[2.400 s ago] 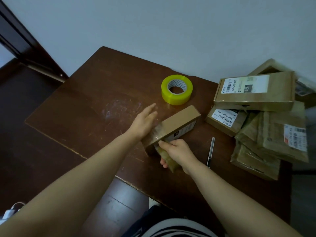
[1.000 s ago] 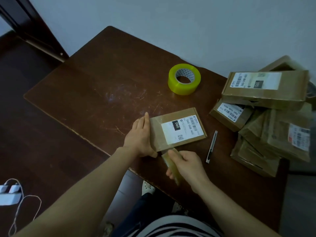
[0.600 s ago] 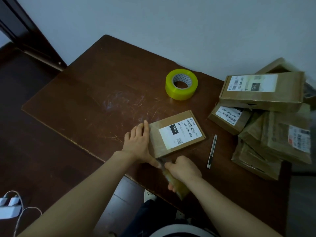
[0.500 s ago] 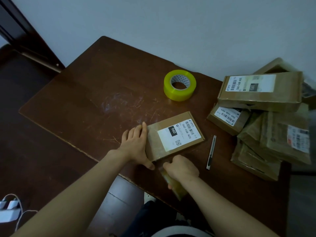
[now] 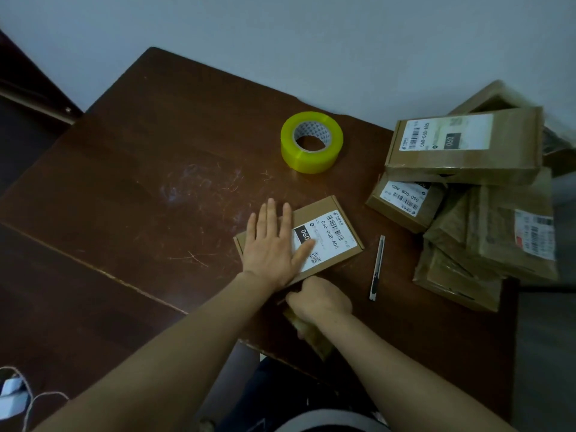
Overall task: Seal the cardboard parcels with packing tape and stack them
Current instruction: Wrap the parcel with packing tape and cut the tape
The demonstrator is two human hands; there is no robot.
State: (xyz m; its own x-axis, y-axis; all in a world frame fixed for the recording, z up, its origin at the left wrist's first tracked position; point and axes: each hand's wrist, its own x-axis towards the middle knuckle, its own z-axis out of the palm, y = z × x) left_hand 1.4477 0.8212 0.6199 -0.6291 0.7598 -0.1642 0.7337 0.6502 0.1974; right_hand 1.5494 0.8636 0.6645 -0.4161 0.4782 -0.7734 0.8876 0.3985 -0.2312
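1. Pressing down on the work piece: the left hand lies flat, fingers spread, on top of the flat brown cardboard parcel. Half a second ago it was braced against the parcel's left end.
2. The parcel lies label up near the front edge of the dark brown wooden table. About two seconds earlier it stood tilted on one edge.
3. The right hand has closed in on the parcel's near edge. Its fingers are curled round the upper end of a strip of translucent packing tape; the loose end hangs past the table's edge.
4. Assessment: the parcel is now pinned against sliding, so the strip can be drawn tight and smoothed down. Sealing of this parcel appears to be in its closing stage.
5. Caution: whether the strip already adheres to the near edge cannot be told, since the right hand covers the joint.
6. The yellow-green roll of packing tape and the slim utility knife lie untouched.
7. The pile of brown cardboard parcels at the right is the likely stacking place.
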